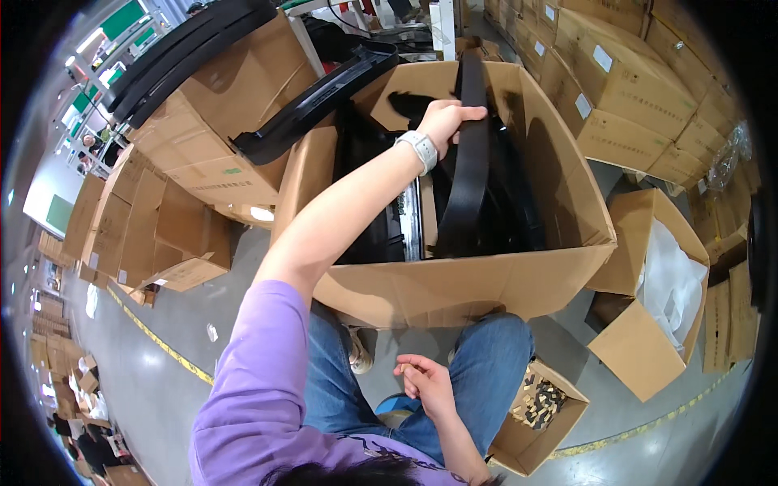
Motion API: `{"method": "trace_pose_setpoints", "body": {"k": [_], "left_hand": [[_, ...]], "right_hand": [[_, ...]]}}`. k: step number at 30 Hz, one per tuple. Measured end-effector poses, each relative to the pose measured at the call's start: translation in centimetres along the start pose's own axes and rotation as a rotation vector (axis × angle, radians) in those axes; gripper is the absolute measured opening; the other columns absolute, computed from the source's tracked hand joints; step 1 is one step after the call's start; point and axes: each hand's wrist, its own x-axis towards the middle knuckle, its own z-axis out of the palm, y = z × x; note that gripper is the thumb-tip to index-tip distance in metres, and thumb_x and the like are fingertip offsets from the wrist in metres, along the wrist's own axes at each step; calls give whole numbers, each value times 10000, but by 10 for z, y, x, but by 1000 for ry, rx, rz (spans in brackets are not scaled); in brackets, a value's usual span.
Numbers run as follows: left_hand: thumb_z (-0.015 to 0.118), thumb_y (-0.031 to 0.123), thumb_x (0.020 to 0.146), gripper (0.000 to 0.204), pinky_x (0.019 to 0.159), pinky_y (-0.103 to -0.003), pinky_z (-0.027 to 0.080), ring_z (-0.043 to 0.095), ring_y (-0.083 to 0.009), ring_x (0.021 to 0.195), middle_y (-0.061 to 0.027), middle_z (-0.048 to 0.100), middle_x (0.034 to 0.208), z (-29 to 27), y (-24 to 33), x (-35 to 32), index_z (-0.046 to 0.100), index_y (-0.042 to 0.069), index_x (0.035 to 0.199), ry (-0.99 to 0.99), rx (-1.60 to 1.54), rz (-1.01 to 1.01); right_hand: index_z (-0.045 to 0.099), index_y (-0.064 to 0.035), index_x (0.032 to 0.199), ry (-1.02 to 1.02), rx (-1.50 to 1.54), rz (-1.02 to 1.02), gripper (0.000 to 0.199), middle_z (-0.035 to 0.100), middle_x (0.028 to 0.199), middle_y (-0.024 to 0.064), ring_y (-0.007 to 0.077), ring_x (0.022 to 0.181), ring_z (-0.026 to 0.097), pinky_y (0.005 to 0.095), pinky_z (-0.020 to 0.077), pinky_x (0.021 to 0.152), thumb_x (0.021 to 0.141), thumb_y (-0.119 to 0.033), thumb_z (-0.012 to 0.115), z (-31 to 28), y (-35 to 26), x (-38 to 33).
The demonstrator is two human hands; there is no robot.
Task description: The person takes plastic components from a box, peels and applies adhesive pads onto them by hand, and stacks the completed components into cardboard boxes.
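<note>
My left hand (447,125), with a pale watch on its wrist, is closed around a long, curved black plastic strip (468,178). The strip stands tilted inside a big open cardboard box (470,287) in front of me. More black plastic parts (369,194) lie in that box, partly hidden by my forearm. Over my lap, between my knees, my right hand (428,387) is closed with its fingers curled toward the thumb. What it holds, if anything, is too small to make out.
Another curved black part (316,101) rests across the box's left rim. Long black parts (186,53) lie on a carton at left. A small box of black and tan pieces (539,405) sits by my right knee. Stacked cartons (624,81) and an open box with white wrapping (673,283) stand right.
</note>
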Motion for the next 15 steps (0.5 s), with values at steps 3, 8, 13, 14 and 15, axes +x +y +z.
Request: {"method": "trace_pose_setpoints", "body": {"k": [3,8,13,14,15], "left_hand": [[697,71,793,60,525,-260,479,596,-112,574,-42,651,727,8,37,-30,656,37,822,-120,362,136],[730,153,773,124,534,-203,448,549,-54,558,17,621,666,3,114,-139,662,50,770,-393,646,220],[732,92,648,390,468,-319,296,332,-135,478,-61,307,506,-26,92,-247,362,18,551,-659,1050,489],[736,129,675,372,477,-350,306,397,-247,496,-126,367,561,-37,73,-267,398,9,578,-754,1069,657],[726,156,681,335,499,-394,355,480,-318,557,-140,458,593,-42,53,-290,435,15,593,-794,1110,638]], "right_hand": [[597,46,1074,-25,-164,-5,208,635,856,82,34,495,396,180,310,436,898,-53,548,6,-1,-4],[642,14,1002,-108,-452,-42,163,649,846,45,32,557,441,181,355,492,889,-56,549,18,-18,-29],[669,4,907,-393,-792,-246,124,658,839,59,147,774,613,266,479,697,860,-51,569,39,-47,-80],[667,8,894,-529,-848,-341,118,654,842,79,181,788,628,281,486,710,847,-49,575,48,-51,-92],[664,8,891,-605,-891,-349,113,647,861,107,225,791,629,293,487,703,833,-43,581,53,-52,-102]]}}
